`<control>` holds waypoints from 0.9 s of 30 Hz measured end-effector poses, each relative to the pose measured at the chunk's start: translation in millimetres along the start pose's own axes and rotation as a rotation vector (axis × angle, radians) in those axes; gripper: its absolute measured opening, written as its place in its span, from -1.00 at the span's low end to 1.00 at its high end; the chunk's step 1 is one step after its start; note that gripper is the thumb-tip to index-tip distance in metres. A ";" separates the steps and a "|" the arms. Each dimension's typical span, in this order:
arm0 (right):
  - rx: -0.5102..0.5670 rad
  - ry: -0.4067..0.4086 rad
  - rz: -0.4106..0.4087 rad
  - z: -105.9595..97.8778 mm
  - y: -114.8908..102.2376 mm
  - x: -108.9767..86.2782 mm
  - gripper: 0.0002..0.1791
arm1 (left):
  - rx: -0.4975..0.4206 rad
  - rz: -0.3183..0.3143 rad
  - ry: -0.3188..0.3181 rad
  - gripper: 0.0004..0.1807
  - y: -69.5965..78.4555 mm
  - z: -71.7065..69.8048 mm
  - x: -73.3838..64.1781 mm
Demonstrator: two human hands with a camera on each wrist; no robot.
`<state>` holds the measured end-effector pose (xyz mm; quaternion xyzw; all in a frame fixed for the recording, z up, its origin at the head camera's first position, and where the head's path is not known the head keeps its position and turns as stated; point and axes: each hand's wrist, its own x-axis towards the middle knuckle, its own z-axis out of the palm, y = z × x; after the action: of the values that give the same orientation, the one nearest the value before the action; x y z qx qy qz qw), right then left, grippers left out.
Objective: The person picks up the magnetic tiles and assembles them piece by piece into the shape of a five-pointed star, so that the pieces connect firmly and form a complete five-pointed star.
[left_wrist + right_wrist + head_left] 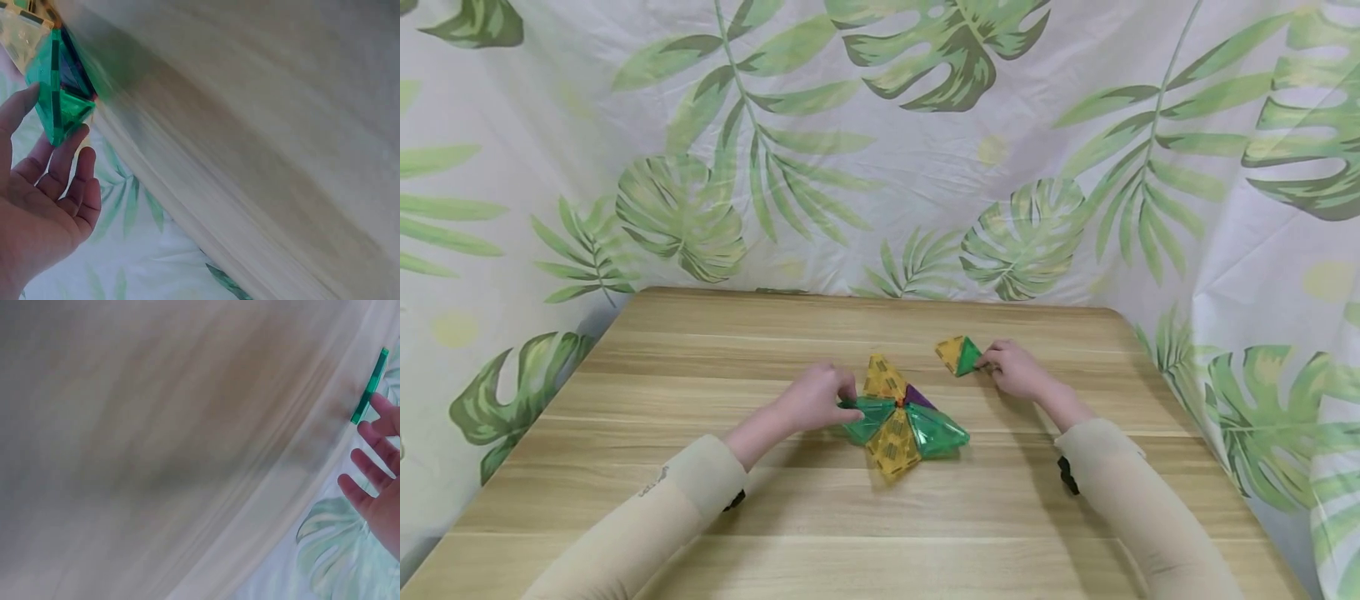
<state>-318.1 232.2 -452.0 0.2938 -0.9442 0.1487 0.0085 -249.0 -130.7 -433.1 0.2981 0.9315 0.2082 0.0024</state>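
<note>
Translucent magnetic tiles form a flower-like cluster on the table, with yellow tiles (895, 446) in front and behind and a purple tile (919, 398) at the back right. My left hand (815, 398) pinches the green tiles (50, 94) at the cluster's left end, thumb on one side and fingers on the other. Another raised green piece (937, 432) makes up the right side. Farther back and right, my right hand (1013, 368) holds the corner of a green triangle tile (968, 357) between thumb and fingertip. A yellow triangle tile (950, 353) lies edge to edge with it.
The wood-grain table (760, 333) reaches back to a leaf-printed cloth (917, 183) hanging behind and at both sides. Cream sleeves (692, 483) cover both forearms, and a dark band (1067, 475) shows beneath the right one.
</note>
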 end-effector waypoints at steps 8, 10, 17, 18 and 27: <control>0.064 0.003 0.032 -4.8 8.7 -9.4 -0.83 | 0.027 0.029 0.004 -0.65 3.5 1.5 3.3; 0.081 0.001 0.066 -3.7 8.4 -5.8 -0.73 | 0.010 0.012 0.025 -0.66 -0.1 -0.8 10.7; 0.095 -0.119 0.180 4.1 4.0 16.2 -0.13 | -0.030 -0.048 0.022 -0.49 -14.5 -6.3 39.5; 0.100 -0.138 0.191 5.1 3.8 18.8 -0.09 | -0.041 -0.052 -0.006 -0.46 -16.0 -5.5 41.9; 0.176 -0.148 0.200 6.7 5.8 25.1 -0.04 | -0.102 -0.121 -0.063 -0.54 -23.7 4.3 42.5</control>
<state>-341.6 221.0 -457.4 0.2082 -0.9500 0.2090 -0.1020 -296.5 -122.8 -441.3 0.2469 0.9356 0.2454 0.0593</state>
